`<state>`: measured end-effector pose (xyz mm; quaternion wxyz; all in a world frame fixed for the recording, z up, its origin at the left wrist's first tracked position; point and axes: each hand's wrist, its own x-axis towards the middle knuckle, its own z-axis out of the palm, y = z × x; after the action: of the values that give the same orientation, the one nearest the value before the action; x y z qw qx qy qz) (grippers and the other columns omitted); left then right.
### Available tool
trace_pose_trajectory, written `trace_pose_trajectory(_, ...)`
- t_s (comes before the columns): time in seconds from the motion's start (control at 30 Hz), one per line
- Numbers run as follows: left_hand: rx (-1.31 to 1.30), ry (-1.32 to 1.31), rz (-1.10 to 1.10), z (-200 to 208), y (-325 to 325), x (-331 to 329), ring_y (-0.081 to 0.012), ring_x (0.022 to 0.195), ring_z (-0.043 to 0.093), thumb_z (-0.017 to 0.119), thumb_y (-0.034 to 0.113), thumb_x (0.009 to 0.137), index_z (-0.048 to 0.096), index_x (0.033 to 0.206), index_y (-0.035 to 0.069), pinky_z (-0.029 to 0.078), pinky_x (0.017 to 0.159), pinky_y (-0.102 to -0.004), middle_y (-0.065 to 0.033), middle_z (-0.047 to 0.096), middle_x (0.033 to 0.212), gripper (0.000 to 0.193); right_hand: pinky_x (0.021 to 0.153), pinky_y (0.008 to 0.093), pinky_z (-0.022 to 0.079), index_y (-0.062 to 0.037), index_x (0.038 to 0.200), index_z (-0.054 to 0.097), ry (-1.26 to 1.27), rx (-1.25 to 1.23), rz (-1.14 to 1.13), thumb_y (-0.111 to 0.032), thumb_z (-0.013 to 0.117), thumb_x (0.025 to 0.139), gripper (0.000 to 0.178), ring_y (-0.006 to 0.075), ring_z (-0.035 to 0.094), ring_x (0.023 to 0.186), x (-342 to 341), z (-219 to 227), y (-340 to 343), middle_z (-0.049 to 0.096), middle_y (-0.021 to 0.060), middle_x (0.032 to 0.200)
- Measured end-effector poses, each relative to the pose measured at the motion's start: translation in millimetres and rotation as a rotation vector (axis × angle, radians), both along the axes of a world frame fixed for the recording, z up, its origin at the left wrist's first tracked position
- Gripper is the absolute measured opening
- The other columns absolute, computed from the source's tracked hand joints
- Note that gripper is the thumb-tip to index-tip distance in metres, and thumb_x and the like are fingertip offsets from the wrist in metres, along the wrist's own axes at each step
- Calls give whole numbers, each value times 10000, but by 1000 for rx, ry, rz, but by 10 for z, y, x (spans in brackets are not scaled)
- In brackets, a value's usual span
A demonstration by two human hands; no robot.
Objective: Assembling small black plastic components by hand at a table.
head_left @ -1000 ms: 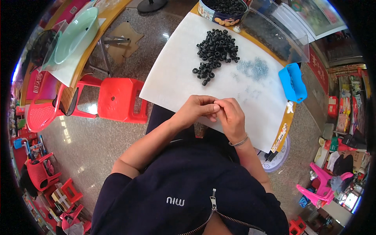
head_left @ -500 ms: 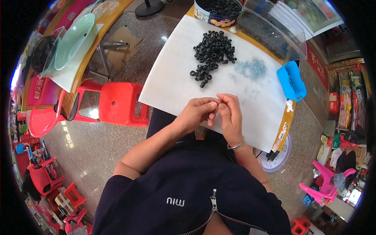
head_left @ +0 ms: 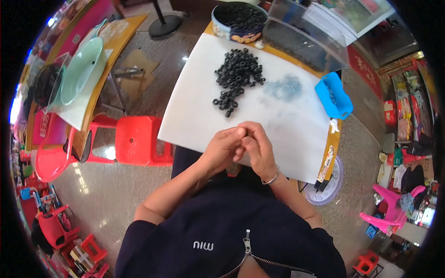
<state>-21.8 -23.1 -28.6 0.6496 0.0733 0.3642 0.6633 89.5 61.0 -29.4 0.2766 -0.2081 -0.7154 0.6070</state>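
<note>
Over the near part of the white sheet (head_left: 296, 139), my left hand (head_left: 225, 147) and right hand (head_left: 257, 147) meet, fingers curled, tips together, hiding anything between; I cannot tell whether either grips something. From them, small chunky black rings (head_left: 238, 74) heap at twelve o'clock; tiny pale-blue beads (head_left: 286, 87) blur together toward one.

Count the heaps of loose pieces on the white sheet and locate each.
2: a black heap on the far half of the white sheet, and a pale bluish heap to its right, nearer the blue box. The left hand and right hand may hide pieces.
</note>
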Motion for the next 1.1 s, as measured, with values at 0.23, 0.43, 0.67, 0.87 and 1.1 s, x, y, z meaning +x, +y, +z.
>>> trace_pose_trajectory(0.23, -5, 117, -81, -67, 145, 25, -80, 569, 403, 532, 388, 915, 570, 1044, 21, 303, 475, -211, 4, 496, 740, 391, 716, 287, 467, -28, 946, 625, -80, 403, -97, -78, 606, 807, 149, 179, 570, 803, 145, 118, 568, 577, 80, 949)
trace_pose_trajectory(0.43, -89, 169, -121, -29, 128, -19, -61, 612, 416, 488, 312, 945, 561, 1089, 28, 323, 519, -198, 23, 502, 791, 328, 670, 303, 472, -62, 958, 659, 20, 616, -590, -154, 651, 803, 181, 185, 608, 744, -226, 628, 2218, 640, 90, 807)
trace_pose_trajectory(0.67, -188, 191, -76, -104, 90, -31, -57, 641, 433, 496, 239, 938, 567, 1074, 18, 354, 560, -191, 31, 480, 779, 269, 714, 336, 467, -63, 990, 658, -179, 1260, -702, -174, 644, 800, 221, 242, 596, 784, -400, 743, 2961, 629, 106, 900)
trace_pose_trajectory(0.87, -217, 193, -81, -141, 41, -34, -47, 625, 442, 499, 220, 935, 575, 1041, 44, 349, 531, -175, 39, 486, 768, 219, 730, 377, 443, -63, 816, 631, -116, 658, -191, -109, 654, 746, 87, 274, 552, 790, -322, 104, 1074, 597, 87, 794)
trace_pose_trajectory(1.1, -171, 148, -32, -178, -9, -57, -47, 613, 447, 485, 198, 943, 573, 1039, 39, 352, 522, -172, 37, 492, 763, 206, 800, 378, 403, -79, 890, 619, -252, 738, -111, -87, 616, 726, 164, 272, 503, 882, -554, -381, 658, 561, 70, 884)
